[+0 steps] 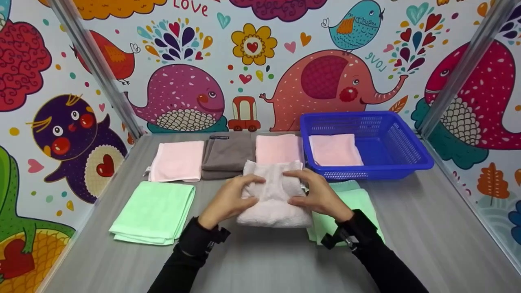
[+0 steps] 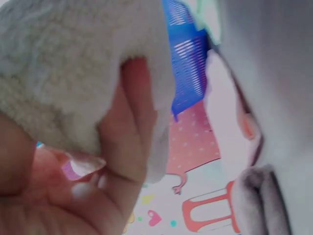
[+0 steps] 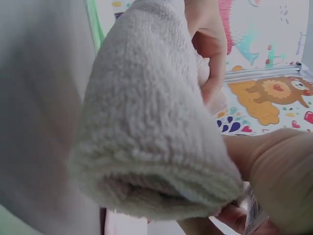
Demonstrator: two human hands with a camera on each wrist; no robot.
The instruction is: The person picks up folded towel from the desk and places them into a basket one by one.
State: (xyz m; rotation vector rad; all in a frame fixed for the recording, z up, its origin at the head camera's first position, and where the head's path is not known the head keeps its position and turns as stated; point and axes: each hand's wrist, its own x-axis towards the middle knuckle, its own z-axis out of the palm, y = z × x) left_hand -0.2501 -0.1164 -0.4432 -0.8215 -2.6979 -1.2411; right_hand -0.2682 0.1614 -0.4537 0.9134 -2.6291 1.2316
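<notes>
Fingers and thumbs of the left hand [image 1: 231, 198] and right hand [image 1: 317, 193] grip a pale towel [image 1: 270, 211] above the grey table [image 1: 260, 268], some fingertips lost in its folds. Its bulging edge faces the wearer; its long axis is unclear. A green towel [image 1: 360, 199] lies partly covered. Tabletop stretches rightward to the wall [image 1: 490, 189]. Farther off, a pink towel [image 1: 279, 148], near edge hidden, adjoins the blue basket [image 1: 382, 174].
</notes>
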